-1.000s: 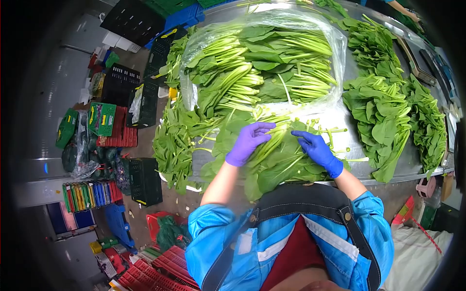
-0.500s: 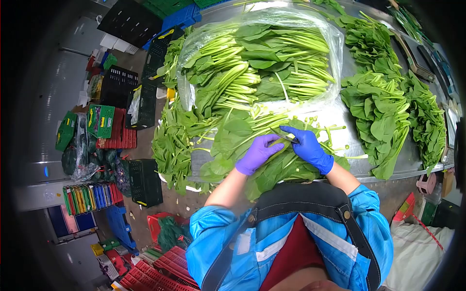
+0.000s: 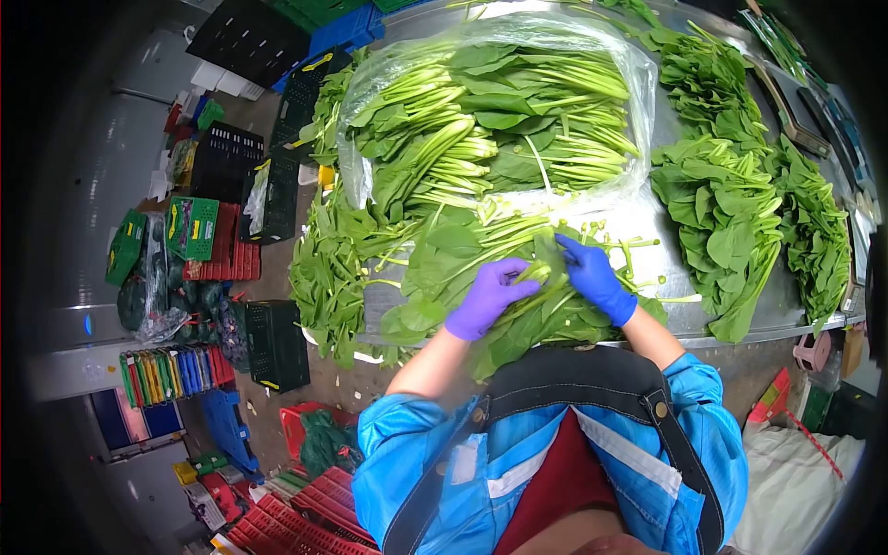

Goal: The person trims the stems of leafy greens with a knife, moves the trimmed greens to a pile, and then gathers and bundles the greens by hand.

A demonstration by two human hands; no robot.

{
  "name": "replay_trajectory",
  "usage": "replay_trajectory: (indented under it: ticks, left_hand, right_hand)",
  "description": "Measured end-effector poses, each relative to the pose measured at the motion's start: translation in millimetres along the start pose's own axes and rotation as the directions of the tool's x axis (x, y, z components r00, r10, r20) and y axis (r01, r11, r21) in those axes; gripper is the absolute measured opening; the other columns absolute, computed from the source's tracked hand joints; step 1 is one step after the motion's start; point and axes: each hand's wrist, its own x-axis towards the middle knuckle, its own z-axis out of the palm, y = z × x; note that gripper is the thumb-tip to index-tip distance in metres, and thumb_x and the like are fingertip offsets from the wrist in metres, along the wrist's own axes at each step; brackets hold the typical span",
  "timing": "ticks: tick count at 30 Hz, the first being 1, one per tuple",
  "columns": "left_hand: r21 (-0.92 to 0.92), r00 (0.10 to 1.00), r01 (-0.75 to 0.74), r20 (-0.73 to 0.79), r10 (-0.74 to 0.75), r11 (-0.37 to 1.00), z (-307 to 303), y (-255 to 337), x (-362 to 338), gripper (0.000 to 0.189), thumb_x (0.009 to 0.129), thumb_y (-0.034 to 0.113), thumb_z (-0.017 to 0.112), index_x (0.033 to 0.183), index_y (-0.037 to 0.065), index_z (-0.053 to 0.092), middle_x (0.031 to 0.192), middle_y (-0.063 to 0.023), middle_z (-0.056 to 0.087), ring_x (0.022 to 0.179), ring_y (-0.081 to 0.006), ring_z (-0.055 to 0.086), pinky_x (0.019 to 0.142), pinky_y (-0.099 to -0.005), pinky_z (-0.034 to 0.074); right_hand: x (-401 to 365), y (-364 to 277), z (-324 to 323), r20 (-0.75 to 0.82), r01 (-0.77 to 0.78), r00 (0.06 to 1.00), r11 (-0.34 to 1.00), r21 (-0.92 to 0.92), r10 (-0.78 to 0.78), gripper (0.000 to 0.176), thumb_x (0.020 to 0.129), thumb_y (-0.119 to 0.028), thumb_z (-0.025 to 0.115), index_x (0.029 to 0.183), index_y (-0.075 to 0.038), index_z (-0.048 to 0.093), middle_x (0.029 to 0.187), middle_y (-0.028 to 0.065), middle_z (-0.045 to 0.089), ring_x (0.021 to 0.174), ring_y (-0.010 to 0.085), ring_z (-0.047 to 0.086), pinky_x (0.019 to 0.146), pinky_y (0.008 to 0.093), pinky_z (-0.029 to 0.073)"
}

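Observation:
My left hand (image 3: 483, 298), in a purple glove, is closed round the stem end of a leafy green (image 3: 535, 272). To its right is my right hand (image 3: 597, 279) in a blue glove, its fingers bent beside the leaves; whatever lies between them is blurred. Loose greens (image 3: 453, 242) spread under and around both hands. Cut stem ends (image 3: 645, 242) lie on the metal table to the right. Beyond my hands, a clear plastic bag (image 3: 638, 83) lies open round bunches of greens (image 3: 578, 92) stacked with their pale stems together.
More bunches of greens (image 3: 721, 222) line the right side of the metal table (image 3: 680, 268). A leafy heap (image 3: 328, 287) lies at its left edge. Dark crates (image 3: 277, 347), green crates (image 3: 192, 229) and red crates (image 3: 310, 509) stand on the floor at left.
My left hand has turned and lifted slightly, with the stem end now showing above its fingers. My right hand has moved slightly right, away from it. The dark blade between them no longer shows.

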Motion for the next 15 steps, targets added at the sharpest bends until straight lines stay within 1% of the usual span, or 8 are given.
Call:
replay_trajectory:
  ticks: [2,4,6,8,12,13,14,15]
  left_hand:
    - [-0.113,1.0,0.022,-0.009,-0.023,0.993,-4.4,1.9,0.8,0.027,0.074,0.009,0.075,0.096,-0.001,0.062,0.084,-0.0013,0.061,0.077,-0.007,0.054,0.071,-0.0229,0.046]
    - [0.125,0.991,-0.052,-0.116,0.067,0.991,-9.5,-13.6,1.7,0.031,0.069,0.006,0.078,0.094,0.0,0.061,0.085,-0.0012,0.061,0.076,-0.0078,0.054,0.07,-0.0239,0.045]
    - [0.216,0.991,-0.05,-0.112,0.076,0.975,-0.6,-7.4,2.5,0.032,0.065,0.008,0.081,0.09,0.001,0.062,0.085,-0.0016,0.061,0.076,-0.0084,0.054,0.069,-0.0237,0.044]
    - [0.393,0.992,-0.077,-0.058,0.109,0.916,1.8,-18.0,7.6,0.03,0.065,0.009,0.081,0.088,0.001,0.062,0.083,-0.0016,0.061,0.075,-0.0087,0.053,0.068,-0.0236,0.044]
    - [0.133,0.98,0.036,-0.197,-0.009,0.991,-21.9,-17.8,14.6,0.02,0.073,0.01,0.075,0.087,-0.001,0.065,0.086,-0.0028,0.064,0.081,-0.0088,0.057,0.073,-0.0242,0.046]
    - [0.326,0.981,0.182,-0.12,-0.15,0.928,-27.7,-6.9,16.1,0.04,0.079,0.015,0.07,0.113,-0.002,0.059,0.11,-0.0107,0.061,0.104,-0.0149,0.056,0.091,-0.0282,0.043]
    - [0.326,0.981,0.183,-0.125,-0.149,0.928,-24.2,-9.7,17.2,0.04,0.079,0.015,0.07,0.113,-0.002,0.059,0.11,-0.0107,0.061,0.104,-0.0149,0.056,0.091,-0.0282,0.043]
    - [0.393,0.999,0.034,0.021,-0.046,0.919,-14.5,-16.9,19.3,0.052,0.081,0.017,0.067,0.124,0.0,0.042,0.123,-0.0128,0.048,0.115,-0.0172,0.045,0.098,-0.0301,0.035]
  right_hand:
    - [-5.1,11.7,-3.8,-0.043,0.075,0.997,0.991,0.109,-0.071,0.04,0.079,-0.009,0.058,0.119,-0.013,0.059,0.078,0.0176,0.065,0.067,0.0304,0.063,0.06,0.0389,0.048]
    - [-12.3,-2.8,-13.7,-0.073,0.133,0.99,0.966,0.22,-0.119,0.035,0.083,-0.014,0.061,0.117,-0.011,0.061,0.079,0.015,0.066,0.064,0.0245,0.063,0.059,0.0349,0.047]
    - [-10.1,-54.7,-45.4,0.326,-0.247,0.94,0.853,0.459,0.097,0.036,0.082,-0.024,0.067,0.115,-0.01,0.063,0.081,0.0062,0.067,0.058,0.0105,0.052,0.057,0.0252,0.044]
    - [-11.5,-53.8,-38.9,0.252,-0.119,0.968,0.878,0.464,-0.002,0.033,0.079,-0.023,0.071,0.109,-0.009,0.067,0.074,0.0003,0.063,0.056,0.0053,0.041,0.055,0.0201,0.039]
    - [-20.9,-37.6,-41.3,0.307,-0.309,0.936,0.818,0.486,0.171,0.026,0.079,-0.023,0.073,0.098,-0.006,0.07,0.063,-0.0026,0.058,0.054,0.0036,0.046,0.049,0.0214,0.035]
    - [-22.6,-39.6,-49.9,0.38,-0.42,0.889,0.786,0.454,0.256,0.025,0.079,-0.023,0.073,0.098,-0.006,0.07,0.061,-0.0031,0.057,0.053,0.0034,0.046,0.048,0.0214,0.035]
    - [-24.7,-43.8,-57.7,0.45,-0.528,0.827,0.742,0.412,0.338,0.025,0.079,-0.023,0.073,0.098,-0.006,0.07,0.06,-0.0035,0.056,0.052,0.0032,0.046,0.047,0.0215,0.034]
    - [-25.4,-56.7,-65.3,0.497,-0.497,0.826,0.762,0.416,0.267,0.024,0.079,-0.023,0.073,0.096,-0.007,0.071,0.059,-0.0036,0.056,0.049,0.0024,0.044,0.045,0.0212,0.032]
